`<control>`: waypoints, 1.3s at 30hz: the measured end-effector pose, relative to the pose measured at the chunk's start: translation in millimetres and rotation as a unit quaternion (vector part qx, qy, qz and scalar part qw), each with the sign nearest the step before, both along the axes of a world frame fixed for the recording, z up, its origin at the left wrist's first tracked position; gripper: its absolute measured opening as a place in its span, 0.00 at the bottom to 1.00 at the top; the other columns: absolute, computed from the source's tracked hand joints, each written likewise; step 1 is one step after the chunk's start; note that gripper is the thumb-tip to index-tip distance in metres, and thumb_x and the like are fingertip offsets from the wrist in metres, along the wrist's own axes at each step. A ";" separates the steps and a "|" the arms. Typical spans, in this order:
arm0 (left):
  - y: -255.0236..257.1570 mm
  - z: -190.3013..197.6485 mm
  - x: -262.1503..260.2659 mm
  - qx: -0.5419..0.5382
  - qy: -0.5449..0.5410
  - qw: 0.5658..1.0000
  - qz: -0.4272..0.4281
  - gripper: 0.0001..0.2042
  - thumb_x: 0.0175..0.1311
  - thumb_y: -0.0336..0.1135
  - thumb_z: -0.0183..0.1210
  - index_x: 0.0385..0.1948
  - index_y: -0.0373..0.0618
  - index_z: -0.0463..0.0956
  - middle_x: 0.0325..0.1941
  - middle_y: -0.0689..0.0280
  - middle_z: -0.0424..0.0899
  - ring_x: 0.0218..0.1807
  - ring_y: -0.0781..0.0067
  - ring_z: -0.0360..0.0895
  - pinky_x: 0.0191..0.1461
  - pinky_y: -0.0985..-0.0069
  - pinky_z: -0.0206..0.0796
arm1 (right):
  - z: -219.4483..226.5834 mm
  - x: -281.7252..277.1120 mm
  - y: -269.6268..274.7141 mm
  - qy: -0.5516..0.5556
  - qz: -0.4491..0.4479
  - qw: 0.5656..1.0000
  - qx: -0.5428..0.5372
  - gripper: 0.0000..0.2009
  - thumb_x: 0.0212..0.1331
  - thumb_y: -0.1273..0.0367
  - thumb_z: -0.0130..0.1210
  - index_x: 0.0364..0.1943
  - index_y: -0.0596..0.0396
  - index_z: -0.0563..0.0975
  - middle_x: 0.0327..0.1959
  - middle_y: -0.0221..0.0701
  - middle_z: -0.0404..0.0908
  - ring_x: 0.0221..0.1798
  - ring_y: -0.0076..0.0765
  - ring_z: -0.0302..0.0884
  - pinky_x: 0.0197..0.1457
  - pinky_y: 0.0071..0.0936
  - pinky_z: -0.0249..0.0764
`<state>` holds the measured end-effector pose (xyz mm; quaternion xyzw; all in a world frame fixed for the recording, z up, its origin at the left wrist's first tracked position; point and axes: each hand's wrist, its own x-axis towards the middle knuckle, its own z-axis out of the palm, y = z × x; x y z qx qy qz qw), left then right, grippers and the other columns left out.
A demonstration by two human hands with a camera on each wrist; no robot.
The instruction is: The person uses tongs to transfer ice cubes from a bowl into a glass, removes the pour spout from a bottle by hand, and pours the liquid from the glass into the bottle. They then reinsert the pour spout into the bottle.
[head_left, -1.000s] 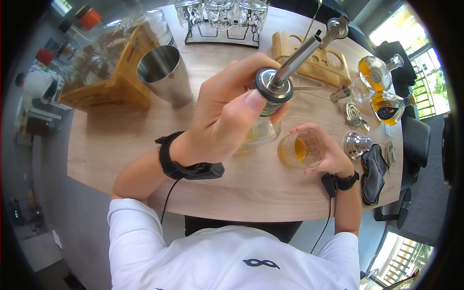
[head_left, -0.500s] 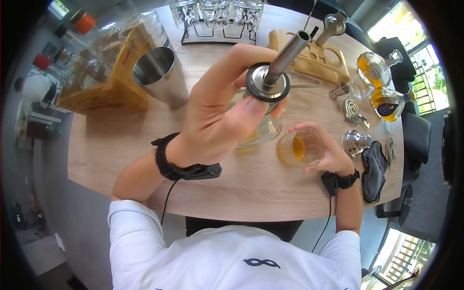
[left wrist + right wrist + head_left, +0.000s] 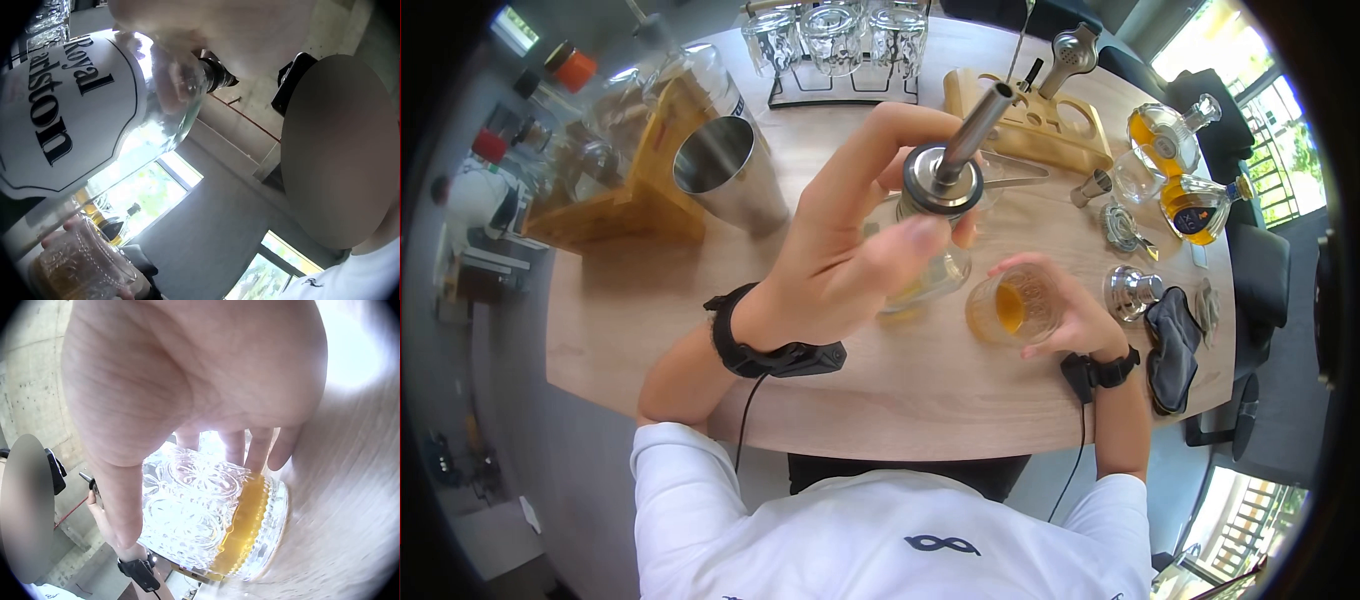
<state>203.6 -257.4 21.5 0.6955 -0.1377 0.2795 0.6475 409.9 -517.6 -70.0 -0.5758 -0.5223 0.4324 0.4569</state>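
While I lean over the pale wooden table, bright windows show off beyond my right hand and grey concrete wall and floor lie out past my left. Beyond my left hand stands a steel shaker tin against a wooden stand; straight ahead, past both hands, a wire rack of upturned glasses and a wooden tool holder; beyond my right hand two amber decanters, with a dark cloth just outside that wrist. My left hand is curled round the clear bottle, thumb near its neck, the steel pourer pointing up and away from me. My right hand wraps its fingers round the patterned glass of amber liquid, which sits on the table just beside the bottle. Only the left wrist view shows the bottle's white label with dark lettering; only the right wrist view shows the glass's cut flower pattern and my fingertips pressed on it
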 end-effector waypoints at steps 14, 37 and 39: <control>-4.2 0.6 0.6 0.082 -0.019 0.994 0.069 0.27 0.81 0.58 0.55 0.58 0.39 0.68 0.39 0.59 0.84 0.43 0.71 0.82 0.55 0.66 0.77 | -1.0 -2.1 -0.8 0.017 -0.011 1.000 -0.008 0.52 0.41 0.71 0.84 0.76 0.53 0.66 0.75 0.34 0.72 0.79 0.36 0.67 0.84 0.37 0.59; -17.1 -4.4 0.1 0.115 -0.039 0.984 0.132 0.26 0.84 0.57 0.50 0.59 0.37 0.64 0.37 0.58 0.80 0.38 0.73 0.76 0.49 0.71 0.73 | -0.6 -2.0 -1.1 0.009 -0.009 1.000 -0.005 0.51 0.42 0.72 0.84 0.76 0.53 0.66 0.74 0.33 0.72 0.78 0.35 0.67 0.84 0.37 0.60; -18.4 -3.2 -0.5 0.116 -0.040 0.984 0.132 0.26 0.84 0.57 0.50 0.59 0.37 0.64 0.37 0.58 0.80 0.37 0.73 0.76 0.48 0.71 0.73 | -0.8 -1.8 -0.8 0.009 -0.009 1.000 -0.004 0.51 0.42 0.72 0.84 0.76 0.53 0.66 0.74 0.33 0.72 0.78 0.35 0.67 0.84 0.37 0.60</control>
